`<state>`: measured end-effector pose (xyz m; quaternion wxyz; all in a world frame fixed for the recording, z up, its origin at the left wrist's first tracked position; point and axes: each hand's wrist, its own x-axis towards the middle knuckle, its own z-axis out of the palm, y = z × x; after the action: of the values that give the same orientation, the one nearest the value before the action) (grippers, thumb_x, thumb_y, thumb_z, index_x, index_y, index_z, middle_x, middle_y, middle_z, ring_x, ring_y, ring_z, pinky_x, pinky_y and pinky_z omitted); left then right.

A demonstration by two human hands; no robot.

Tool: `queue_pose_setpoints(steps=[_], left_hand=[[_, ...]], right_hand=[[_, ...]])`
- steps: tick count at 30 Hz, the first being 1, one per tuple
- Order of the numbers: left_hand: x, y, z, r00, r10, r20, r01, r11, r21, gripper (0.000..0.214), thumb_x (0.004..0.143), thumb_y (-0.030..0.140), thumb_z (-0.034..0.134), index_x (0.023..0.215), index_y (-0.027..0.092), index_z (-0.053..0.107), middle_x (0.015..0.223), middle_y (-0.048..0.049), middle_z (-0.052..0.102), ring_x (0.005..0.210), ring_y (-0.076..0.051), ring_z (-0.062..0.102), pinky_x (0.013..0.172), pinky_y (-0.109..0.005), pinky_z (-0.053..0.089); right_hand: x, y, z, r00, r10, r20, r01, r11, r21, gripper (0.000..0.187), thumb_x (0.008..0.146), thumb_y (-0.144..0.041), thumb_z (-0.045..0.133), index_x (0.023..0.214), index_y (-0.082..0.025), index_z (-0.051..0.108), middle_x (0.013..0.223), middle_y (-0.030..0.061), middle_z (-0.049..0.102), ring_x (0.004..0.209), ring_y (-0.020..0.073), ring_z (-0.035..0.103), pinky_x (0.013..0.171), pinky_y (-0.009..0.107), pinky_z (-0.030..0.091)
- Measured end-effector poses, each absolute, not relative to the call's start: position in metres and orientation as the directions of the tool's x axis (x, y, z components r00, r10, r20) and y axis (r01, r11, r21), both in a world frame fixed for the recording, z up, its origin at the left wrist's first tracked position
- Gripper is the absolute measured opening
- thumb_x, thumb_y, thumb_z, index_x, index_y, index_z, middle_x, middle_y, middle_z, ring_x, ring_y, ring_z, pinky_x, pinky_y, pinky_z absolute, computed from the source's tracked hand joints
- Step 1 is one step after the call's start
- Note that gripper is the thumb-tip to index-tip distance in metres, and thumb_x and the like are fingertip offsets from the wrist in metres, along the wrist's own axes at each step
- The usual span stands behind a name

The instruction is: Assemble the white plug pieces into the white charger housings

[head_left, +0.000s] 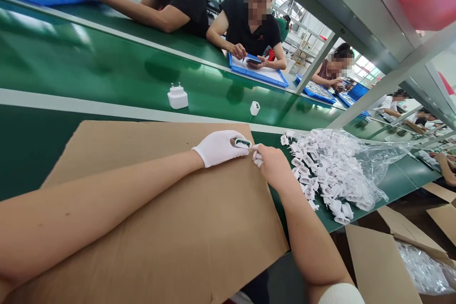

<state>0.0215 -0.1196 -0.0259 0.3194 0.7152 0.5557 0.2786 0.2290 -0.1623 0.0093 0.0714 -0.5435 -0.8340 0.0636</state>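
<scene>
My left hand [219, 147], in a white glove, is closed round a small white charger housing [242, 142] with its open end facing up. My right hand [272, 165], bare with white finger cots, is curled shut on a small white part [257, 156] right beside that housing. Both hands hover over the far right corner of a brown cardboard sheet [153, 209]. Just to the right lies a heap of several small white plastic parts [324, 171] spilling from a clear plastic bag [370, 156].
A finished white charger with two pins [177, 96] and a small white housing [254, 108] sit on the green conveyor belt [89, 64]. Other people work across the belt over blue trays [258, 73]. A cardboard box [384, 261] with bagged parts stands at lower right.
</scene>
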Motion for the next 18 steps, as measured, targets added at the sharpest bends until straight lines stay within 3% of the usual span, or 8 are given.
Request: queue_pose_setpoints(steps=[3,6,8,10,13,15,18], left_hand=[[0.020,-0.119,-0.027,0.229,0.972,0.049,0.598,-0.180,0.781,0.034,0.078,0.052,0.070,0.100,0.028,0.078,0.104,0.0023,0.079,0.095,-0.023,0.072,0.088,-0.030,0.055],[0.021,-0.119,-0.029,0.236,0.971,0.039,0.587,-0.174,0.790,0.035,0.075,0.048,0.073,0.103,0.028,0.080,0.103,0.0023,0.079,0.093,-0.022,0.072,0.087,-0.028,0.055],[0.023,-0.119,-0.030,0.249,0.968,0.032,0.587,-0.177,0.790,0.036,0.072,0.046,0.076,0.103,0.029,0.081,0.100,0.0028,0.080,0.090,-0.021,0.072,0.087,-0.027,0.055],[0.025,-0.120,-0.031,0.254,0.967,0.022,0.584,-0.172,0.794,0.037,0.071,0.046,0.077,0.104,0.029,0.081,0.096,0.0034,0.079,0.087,-0.021,0.072,0.086,-0.027,0.055],[0.028,-0.120,-0.032,0.262,0.965,0.014,0.568,-0.166,0.806,0.039,0.070,0.049,0.077,0.104,0.029,0.081,0.090,0.0039,0.077,0.083,-0.021,0.070,0.081,-0.028,0.053],[0.028,-0.119,-0.033,0.277,0.961,0.028,0.554,-0.183,0.812,0.039,0.069,0.050,0.076,0.101,0.028,0.079,0.085,0.0039,0.076,0.080,-0.020,0.068,0.078,-0.028,0.052],[0.028,-0.118,-0.034,0.291,0.955,0.052,0.573,-0.218,0.790,0.033,0.070,0.053,0.073,0.086,0.024,0.074,0.077,0.0025,0.071,0.076,-0.020,0.064,0.072,-0.029,0.048]], right_hand=[[0.228,-0.161,0.005,-0.367,0.930,-0.002,0.904,0.356,-0.236,0.051,0.082,0.002,0.050,0.123,-0.023,0.067,0.090,0.0064,0.068,0.085,0.0236,0.062,0.076,0.032,0.045],[0.236,-0.153,-0.003,-0.285,0.953,0.101,0.804,0.295,-0.516,0.048,0.089,-0.006,0.054,0.131,-0.026,0.065,0.102,0.0054,0.073,0.090,0.0214,0.066,0.081,0.032,0.051],[0.240,-0.148,-0.006,-0.221,0.953,0.207,0.709,0.303,-0.637,0.040,0.090,-0.013,0.058,0.128,-0.025,0.067,0.110,0.0051,0.072,0.095,0.0200,0.067,0.087,0.033,0.054],[0.241,-0.147,-0.006,-0.210,0.927,0.311,0.683,0.366,-0.632,0.028,0.089,-0.018,0.061,0.113,-0.024,0.073,0.112,0.0066,0.067,0.100,0.0204,0.066,0.088,0.033,0.055],[0.233,-0.151,-0.004,-0.291,0.875,0.387,0.721,0.466,-0.512,0.016,0.091,-0.021,0.059,0.088,-0.022,0.074,0.099,0.0068,0.061,0.093,0.0206,0.062,0.082,0.034,0.054],[0.226,-0.153,-0.002,-0.293,0.860,0.418,0.740,0.481,-0.470,0.014,0.092,-0.024,0.060,0.092,-0.022,0.074,0.091,0.0048,0.061,0.084,0.0200,0.058,0.077,0.034,0.053],[0.217,-0.151,-0.003,-0.258,0.828,0.497,0.736,0.502,-0.454,0.018,0.093,-0.029,0.066,0.108,-0.023,0.073,0.093,0.0043,0.068,0.089,0.0217,0.059,0.079,0.034,0.052]])
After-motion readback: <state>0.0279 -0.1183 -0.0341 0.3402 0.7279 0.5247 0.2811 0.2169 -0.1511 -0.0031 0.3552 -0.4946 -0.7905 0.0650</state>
